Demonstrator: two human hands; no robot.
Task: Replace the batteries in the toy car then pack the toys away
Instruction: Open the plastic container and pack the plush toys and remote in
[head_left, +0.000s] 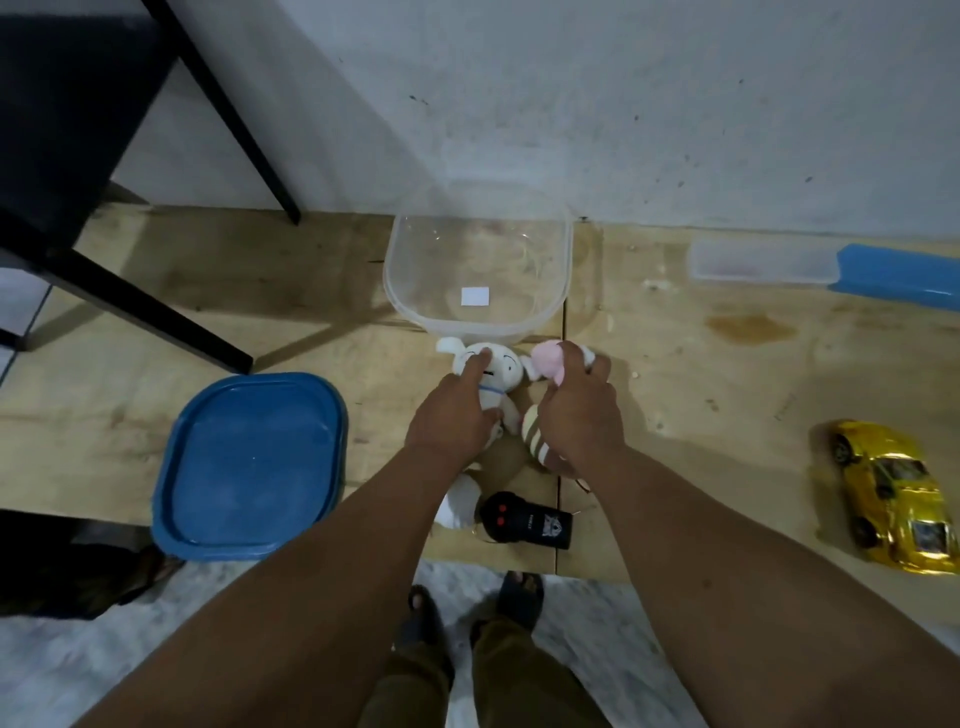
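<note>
Both hands are down on the soft toys at frame centre: the left hand (453, 413) clasps the white plush dog (480, 371), the right hand (576, 405) grips the pink-and-striped plush (540, 395). The clear tub (478, 260) sits just beyond them, empty but for a white label, its blue lid (249, 467) lower left. The gold toy car (893, 493) lies far right, its length running toward the person.
</note>
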